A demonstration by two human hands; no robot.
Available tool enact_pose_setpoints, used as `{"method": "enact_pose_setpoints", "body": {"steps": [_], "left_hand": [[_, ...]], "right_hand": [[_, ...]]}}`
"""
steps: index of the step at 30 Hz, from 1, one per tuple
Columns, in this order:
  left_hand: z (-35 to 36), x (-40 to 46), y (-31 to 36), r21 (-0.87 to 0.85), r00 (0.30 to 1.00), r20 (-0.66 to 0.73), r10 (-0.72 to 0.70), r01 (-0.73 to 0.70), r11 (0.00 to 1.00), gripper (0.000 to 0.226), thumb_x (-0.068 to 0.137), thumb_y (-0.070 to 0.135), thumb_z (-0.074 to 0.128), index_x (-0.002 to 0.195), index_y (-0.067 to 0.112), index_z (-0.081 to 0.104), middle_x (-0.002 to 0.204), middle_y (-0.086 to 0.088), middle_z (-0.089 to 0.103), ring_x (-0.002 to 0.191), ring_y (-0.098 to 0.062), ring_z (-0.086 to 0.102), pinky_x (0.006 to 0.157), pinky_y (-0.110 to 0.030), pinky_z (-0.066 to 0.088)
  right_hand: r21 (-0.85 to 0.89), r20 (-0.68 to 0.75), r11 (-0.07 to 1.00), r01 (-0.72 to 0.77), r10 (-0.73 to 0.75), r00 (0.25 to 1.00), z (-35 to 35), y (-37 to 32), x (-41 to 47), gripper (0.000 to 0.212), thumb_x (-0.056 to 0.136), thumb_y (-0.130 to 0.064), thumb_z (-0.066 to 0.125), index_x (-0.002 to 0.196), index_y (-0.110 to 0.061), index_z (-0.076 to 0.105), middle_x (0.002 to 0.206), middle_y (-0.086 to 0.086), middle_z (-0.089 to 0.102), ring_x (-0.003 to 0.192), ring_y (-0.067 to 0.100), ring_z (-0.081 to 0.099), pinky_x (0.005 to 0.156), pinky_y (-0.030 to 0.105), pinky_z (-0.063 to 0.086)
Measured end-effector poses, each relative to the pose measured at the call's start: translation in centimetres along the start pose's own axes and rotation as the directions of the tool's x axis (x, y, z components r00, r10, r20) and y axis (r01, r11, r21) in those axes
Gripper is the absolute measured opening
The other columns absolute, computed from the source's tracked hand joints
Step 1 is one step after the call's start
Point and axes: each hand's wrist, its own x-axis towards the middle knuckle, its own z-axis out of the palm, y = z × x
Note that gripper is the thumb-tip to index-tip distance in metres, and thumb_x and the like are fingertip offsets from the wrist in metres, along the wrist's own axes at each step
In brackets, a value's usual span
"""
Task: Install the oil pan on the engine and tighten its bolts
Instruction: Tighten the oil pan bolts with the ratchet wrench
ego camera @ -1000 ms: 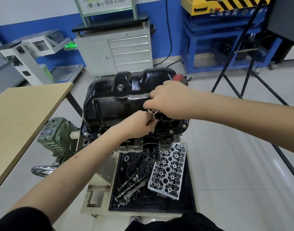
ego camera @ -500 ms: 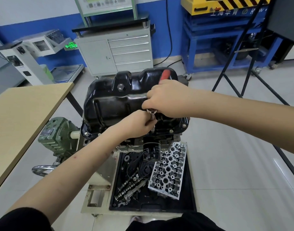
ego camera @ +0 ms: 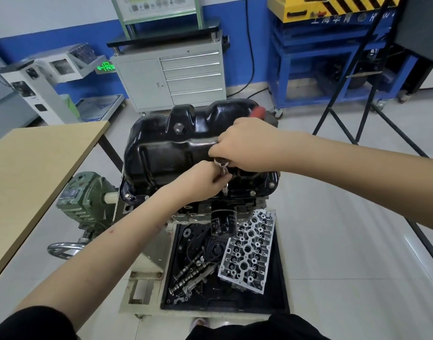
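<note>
My left hand (ego camera: pixel 205 179) grips the socket extension (ego camera: pixel 224 176) square on the bolt while my right hand (ego camera: pixel 244 146) grips the ratchet (ego camera: pixel 258 111), swinging short, even strokes.

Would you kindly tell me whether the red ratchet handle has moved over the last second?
Yes. The red ratchet handle, gripped by the right hand, swung left along the oil pan's rear rim, then back right towards its far right corner.

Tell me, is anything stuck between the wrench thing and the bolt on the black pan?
Nothing visible is. The right hand grips the ratchet, the left hand holds its extension, and the socket sits straight down on the flange of the oil pan. The bolt itself is hidden under the socket.
</note>
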Motion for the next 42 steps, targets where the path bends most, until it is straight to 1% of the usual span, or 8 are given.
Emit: {"method": "enact_pose_setpoints", "body": {"steps": [5,12,19,25,32,35,39,42], "left_hand": [[0.0,-0.2,0.0,-0.031,1.000,-0.023,-0.007,0.006,1.000,0.025,0.094,0.021,0.046,0.082,0.007,0.063,0.064,-0.003,0.054,0.058,-0.017,0.046,0.056,-0.028,0.038],[0.1,0.5,0.2,0.044,0.999,-0.012,-0.031,0.032,0.999,0.035,0.095,0.025,0.044,0.074,0.000,0.054,0.056,-0.002,0.046,0.061,-0.022,0.045,0.056,-0.027,0.030],[0.4,0.3,0.4,-0.024,0.997,-0.062,-0.046,0.045,0.999,0.032,0.095,0.024,0.044,0.071,0.004,0.053,0.073,-0.015,0.065,0.066,-0.028,0.060,0.061,-0.032,0.043],[0.1,0.5,0.2,0.019,0.999,0.030,-0.019,0.019,1.000,0.032,0.095,0.019,0.043,0.089,-0.007,0.059,0.082,-0.019,0.063,0.078,-0.031,0.057,0.070,-0.031,0.040],[-0.1,0.1,0.2,0.000,0.999,-0.024,-0.035,0.035,0.999,0.034,0.091,0.017,0.049,0.058,0.013,0.047,0.055,0.000,0.050,0.051,-0.015,0.044,0.048,-0.016,0.035],[0.3,0.2,0.2,0.028,0.999,-0.052,-0.004,0.006,1.000,0.027,0.092,0.015,0.047,0.074,-0.002,0.056,0.061,-0.010,0.053,0.060,-0.025,0.048,0.054,-0.027,0.031],[0.0,0.1,0.1,0.031,1.000,-0.029,0.013,-0.012,0.999,0.032,0.093,0.016,0.050,0.062,0.007,0.048,0.054,0.002,0.044,0.049,-0.007,0.033,0.054,-0.020,0.023],[0.0,0.1,0.1,0.046,0.999,-0.024,-0.028,0.029,0.999,0.025,0.093,0.021,0.048,0.075,0.006,0.055,0.063,-0.010,0.049,0.057,-0.015,0.042,0.056,-0.021,0.027]], "right_hand": [[0.083,0.026,0.973,-0.215,0.214,0.977,0.1,-0.3,-0.1,0.043,0.089,-0.052,0.043,0.083,-0.012,0.057,0.061,0.000,0.042,0.046,0.013,0.032,0.044,0.024,0.019],[0.026,-0.015,1.000,0.003,-0.003,1.000,0.4,0.6,0.1,0.023,0.091,-0.017,0.046,0.113,-0.022,0.051,0.102,0.002,0.057,0.096,0.024,0.056,0.079,0.034,0.039],[0.070,0.061,0.978,-0.199,0.195,0.979,0.2,0.5,-0.2,0.042,0.089,-0.053,0.044,0.085,-0.015,0.060,0.064,-0.001,0.044,0.048,0.014,0.034,0.042,0.024,0.020],[0.061,0.005,0.996,-0.059,0.059,0.998,0.7,0.4,-0.3,0.023,0.091,-0.017,0.048,0.114,-0.020,0.052,0.103,0.004,0.057,0.090,0.026,0.057,0.068,0.033,0.043],[0.138,0.029,0.966,-0.221,0.219,0.975,-0.1,-0.4,-0.4,0.038,0.086,-0.054,0.047,0.069,-0.022,0.055,0.061,-0.003,0.040,0.048,0.014,0.033,0.044,0.024,0.018],[0.104,0.012,0.980,-0.169,0.168,0.986,0.1,-0.4,0.0,0.026,0.091,-0.037,0.047,0.097,-0.015,0.058,0.087,0.004,0.059,0.064,0.022,0.047,0.046,0.024,0.023],[0.041,0.016,0.999,0.010,-0.010,1.000,0.2,0.1,0.0,0.029,0.089,-0.014,0.048,0.117,-0.020,0.050,0.107,0.002,0.054,0.098,0.024,0.054,0.073,0.032,0.035],[0.044,-0.009,0.999,-0.022,0.022,1.000,0.2,0.2,0.0,0.021,0.090,-0.024,0.049,0.109,-0.017,0.054,0.100,0.004,0.057,0.087,0.025,0.056,0.066,0.033,0.042]]}}
